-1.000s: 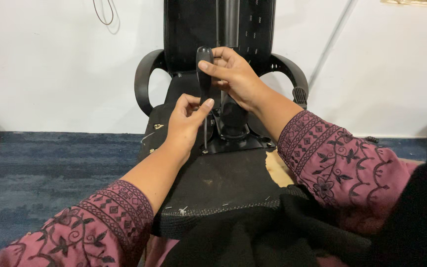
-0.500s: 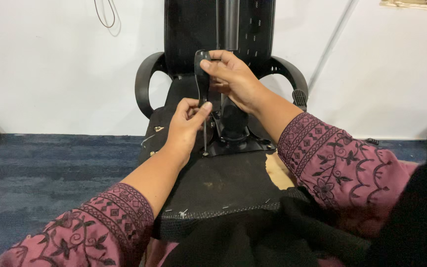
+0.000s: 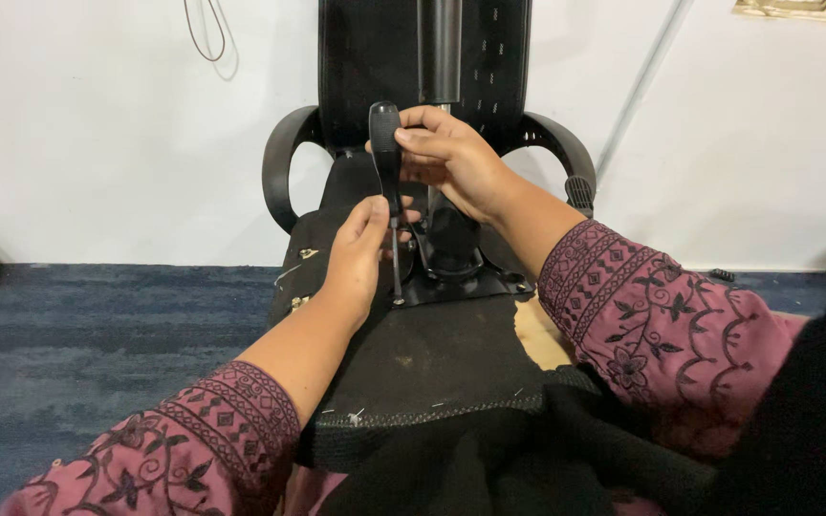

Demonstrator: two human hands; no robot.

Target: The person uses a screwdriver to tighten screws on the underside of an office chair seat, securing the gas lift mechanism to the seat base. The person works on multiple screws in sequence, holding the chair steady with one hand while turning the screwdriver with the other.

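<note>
Black all over, the screwdriver (image 3: 386,162) stands upright in our grip: our right hand (image 3: 451,158) is wrapped tight around its handle, and our left hand (image 3: 360,253) pinches the thin shaft lower down, the tip set against the metal plate (image 3: 475,282) under the overturned office chair (image 3: 413,373). We see no boxes or bins. Torn seat edge shows pale foam (image 3: 537,334). Blue carpet (image 3: 97,334) covers the floor, and a white wall (image 3: 78,124) rises behind.

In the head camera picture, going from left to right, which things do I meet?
Blue carpet → left armrest → left hand → screwdriver → right hand → right armrest.
</note>
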